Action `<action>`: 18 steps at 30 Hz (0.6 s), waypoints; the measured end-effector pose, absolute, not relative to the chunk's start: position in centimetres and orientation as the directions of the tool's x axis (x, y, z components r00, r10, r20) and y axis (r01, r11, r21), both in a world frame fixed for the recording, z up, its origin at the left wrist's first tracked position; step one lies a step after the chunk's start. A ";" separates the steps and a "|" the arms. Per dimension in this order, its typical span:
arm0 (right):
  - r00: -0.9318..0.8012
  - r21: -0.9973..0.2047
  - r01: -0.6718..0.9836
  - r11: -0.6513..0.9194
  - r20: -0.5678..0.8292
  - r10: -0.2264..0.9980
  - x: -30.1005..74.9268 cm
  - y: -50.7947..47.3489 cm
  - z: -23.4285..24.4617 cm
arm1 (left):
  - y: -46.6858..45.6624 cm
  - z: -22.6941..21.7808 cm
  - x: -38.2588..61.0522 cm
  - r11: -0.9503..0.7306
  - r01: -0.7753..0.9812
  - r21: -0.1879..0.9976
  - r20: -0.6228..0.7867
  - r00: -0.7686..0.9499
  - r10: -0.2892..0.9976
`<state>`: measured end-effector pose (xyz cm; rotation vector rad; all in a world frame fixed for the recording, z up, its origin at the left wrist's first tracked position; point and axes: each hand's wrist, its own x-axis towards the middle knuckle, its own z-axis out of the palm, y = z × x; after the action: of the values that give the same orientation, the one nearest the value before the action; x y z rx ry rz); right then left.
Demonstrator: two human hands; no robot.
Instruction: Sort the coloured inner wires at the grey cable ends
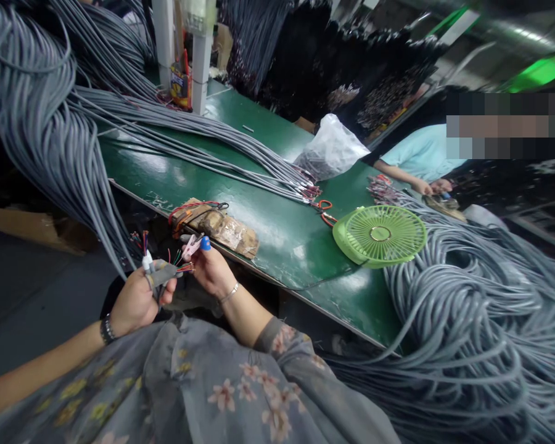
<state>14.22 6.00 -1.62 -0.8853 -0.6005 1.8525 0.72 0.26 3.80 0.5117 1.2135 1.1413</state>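
Lettering on the red-and-yellow packet (181, 85) beside the white post (164, 46) is too blurred for you to read, and the pale scrawl near the green table's (277, 237) edge is no clearer. Your left hand (141, 297) is closed around grey cable ends (163, 275), their smooth round sheaths stripped to thin coloured wires, in front of the table edge. Your right hand (214, 271), just beside it, pinches a small pink tool (192, 246) close to those wires; a blue cover (205, 243) caps one of its digits. Near your hands, a rough brown block (231, 231) lies at the edge, wrapped in shiny clear film and banded with cord. Farther along, you have a lime-green plastic fan (379, 234) with a round, ribbed grille, a crinkled translucent bag (333, 148) and glossy grey cable coils (472, 308).
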 end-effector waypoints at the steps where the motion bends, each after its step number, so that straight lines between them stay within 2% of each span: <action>1: -0.298 -0.689 -0.572 -0.445 -0.332 0.895 14.1 6.2 -1.4 | 0.3 3.6 0.7 0.402 -0.405 0.821 -0.467 -0.071 0.881; 9: -0.286 -0.612 -0.637 -0.469 -0.378 0.881 13.6 6.4 -1.4 | 0.3 3.1 0.8 0.410 -0.367 0.835 -0.459 -0.053 0.887; 15: -0.362 -0.614 -0.599 -0.514 -0.365 0.858 14.5 5.9 -1.4 | 0.0 3.0 0.3 0.415 -0.375 0.829 -0.473 -0.072 0.878; 18: -0.422 -0.633 -0.524 -0.570 -0.388 0.819 15.3 5.8 -1.1 | -0.2 2.9 0.1 0.404 -0.378 0.833 -0.467 -0.091 0.879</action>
<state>15.35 5.80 -1.14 -0.8704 -0.5372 2.0522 0.07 -0.22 2.90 0.5238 1.2516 1.1330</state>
